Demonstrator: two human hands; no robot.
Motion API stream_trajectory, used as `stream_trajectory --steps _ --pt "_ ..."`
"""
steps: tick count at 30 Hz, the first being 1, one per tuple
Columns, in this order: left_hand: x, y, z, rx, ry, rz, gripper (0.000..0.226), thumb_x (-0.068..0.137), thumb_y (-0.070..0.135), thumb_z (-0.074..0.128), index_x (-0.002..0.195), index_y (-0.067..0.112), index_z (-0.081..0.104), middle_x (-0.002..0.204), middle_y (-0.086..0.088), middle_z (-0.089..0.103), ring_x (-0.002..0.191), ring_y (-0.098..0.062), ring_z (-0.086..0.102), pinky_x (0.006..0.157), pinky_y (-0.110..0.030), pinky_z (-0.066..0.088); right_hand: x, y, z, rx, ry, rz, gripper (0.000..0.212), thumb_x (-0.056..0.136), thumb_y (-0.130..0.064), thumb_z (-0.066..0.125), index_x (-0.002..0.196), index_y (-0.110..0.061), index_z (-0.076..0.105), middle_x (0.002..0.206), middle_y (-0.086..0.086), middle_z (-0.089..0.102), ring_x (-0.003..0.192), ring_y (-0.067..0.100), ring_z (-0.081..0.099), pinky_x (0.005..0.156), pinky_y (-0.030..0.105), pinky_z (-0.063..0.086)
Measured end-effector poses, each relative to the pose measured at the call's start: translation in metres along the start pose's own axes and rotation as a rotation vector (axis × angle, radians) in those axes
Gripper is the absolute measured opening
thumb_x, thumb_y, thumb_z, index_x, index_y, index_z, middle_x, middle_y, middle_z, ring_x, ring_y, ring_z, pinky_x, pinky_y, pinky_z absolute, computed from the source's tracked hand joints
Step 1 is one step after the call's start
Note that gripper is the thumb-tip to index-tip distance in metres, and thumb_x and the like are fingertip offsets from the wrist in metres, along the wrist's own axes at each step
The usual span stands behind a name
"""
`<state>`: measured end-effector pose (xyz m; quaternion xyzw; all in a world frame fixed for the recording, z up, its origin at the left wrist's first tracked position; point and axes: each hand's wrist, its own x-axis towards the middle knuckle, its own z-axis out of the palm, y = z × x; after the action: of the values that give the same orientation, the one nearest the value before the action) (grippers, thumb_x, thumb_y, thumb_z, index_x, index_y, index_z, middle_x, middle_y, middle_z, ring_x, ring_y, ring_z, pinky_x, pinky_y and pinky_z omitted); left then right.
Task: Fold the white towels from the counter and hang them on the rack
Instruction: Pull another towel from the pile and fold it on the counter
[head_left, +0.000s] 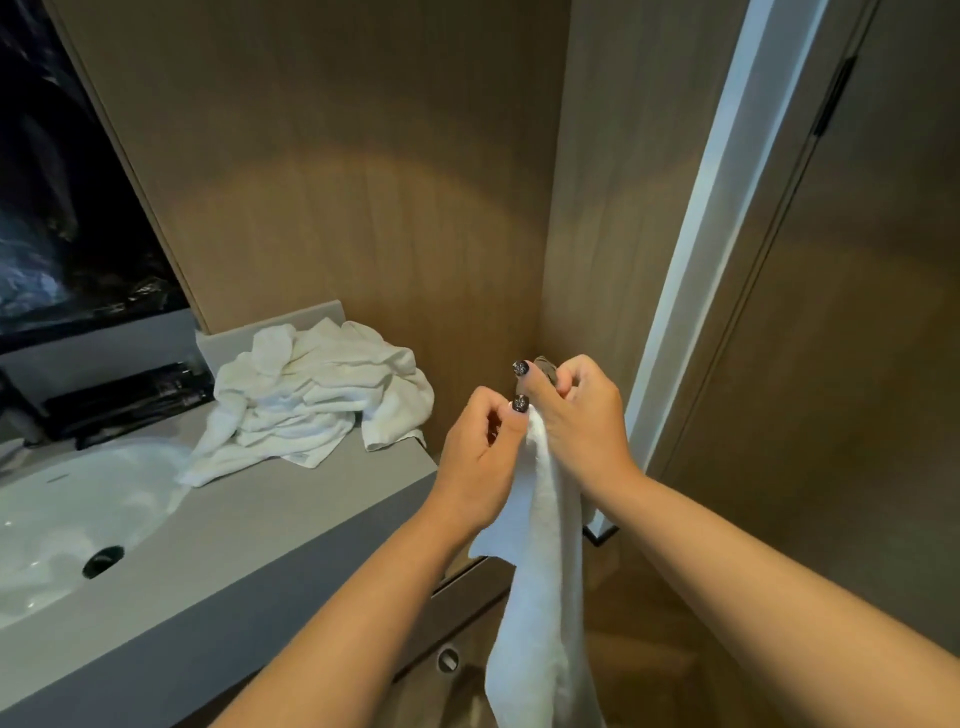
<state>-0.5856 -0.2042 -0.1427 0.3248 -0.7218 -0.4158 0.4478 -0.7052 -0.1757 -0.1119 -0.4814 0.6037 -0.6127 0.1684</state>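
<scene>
- The left hand (480, 452) pinches the top edge of a white towel (540, 582), thumb and fingers curled on the cloth.
- The right hand (582, 421) grips the same edge, fingers curled.
- The towel hangs down toward 6 o'clock.
- At 10 o'clock of the hands, a pile of white towels (311, 395) lies on the grey counter (270, 525), beside the sink (62, 514).
</scene>
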Motion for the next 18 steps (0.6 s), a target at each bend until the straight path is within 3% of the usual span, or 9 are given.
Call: stream_trajectory --steps 3,7,10,14,18 --pt "0.000 -0.012 -0.001 -0.006 0.028 0.000 0.039 0.092 0.050 0.042 0.079 0.014 0.044 0.066 0.014 0.042 0.063 -0.006 0.036 0.060 -0.027 0.034 0.001 0.011 0.018 -0.049 0.029 0.027 0.039 0.094 -0.037 0.058 0.069 -0.016 0.036 0.066 0.000 0.039 0.059 0.011 0.035 0.059 0.030 0.035" --pt "0.004 -0.026 -0.018 -0.044 0.120 -0.075 0.031 0.101 0.029 0.048 0.074 0.014 0.047 0.062 0.012 0.043 0.059 -0.005 0.036 0.057 -0.018 0.032 0.006 0.031 0.050 -0.022 -0.030 0.105 0.035 0.098 -0.033 0.054 0.077 -0.006 0.048 0.070 0.000 0.046 0.062 0.006 0.041 0.062 0.025 0.039" --pt "0.005 -0.042 -0.038 -0.184 0.205 -0.248 0.034 0.101 0.017 0.049 0.068 0.018 0.042 0.064 0.003 0.041 0.063 -0.012 0.037 0.059 -0.030 0.032 0.017 0.038 0.073 -0.076 -0.234 0.053 0.036 0.098 -0.023 0.054 0.071 0.000 0.053 0.063 0.000 0.047 0.058 0.004 0.040 0.059 0.025 0.036" --pt "-0.001 -0.068 -0.079 -0.360 0.325 -0.437 0.029 0.091 0.032 0.054 0.078 0.007 0.046 0.079 -0.008 0.047 0.076 -0.023 0.040 0.069 -0.039 0.031 0.031 0.049 0.094 -0.186 -0.620 0.009 0.048 0.099 -0.021 0.054 0.055 -0.012 0.037 0.052 -0.003 0.030 0.050 0.007 0.027 0.052 0.025 0.024" --pt "-0.006 -0.091 -0.130 -0.428 0.472 -0.501 0.016 0.102 0.018 0.049 0.089 0.012 0.057 0.084 -0.008 0.052 0.080 -0.022 0.045 0.069 -0.035 0.033 0.030 0.071 0.111 -0.136 -0.742 0.106 0.055 0.102 -0.026 0.049 0.054 -0.002 0.035 0.055 0.005 0.027 0.050 0.011 0.024 0.051 0.024 0.020"
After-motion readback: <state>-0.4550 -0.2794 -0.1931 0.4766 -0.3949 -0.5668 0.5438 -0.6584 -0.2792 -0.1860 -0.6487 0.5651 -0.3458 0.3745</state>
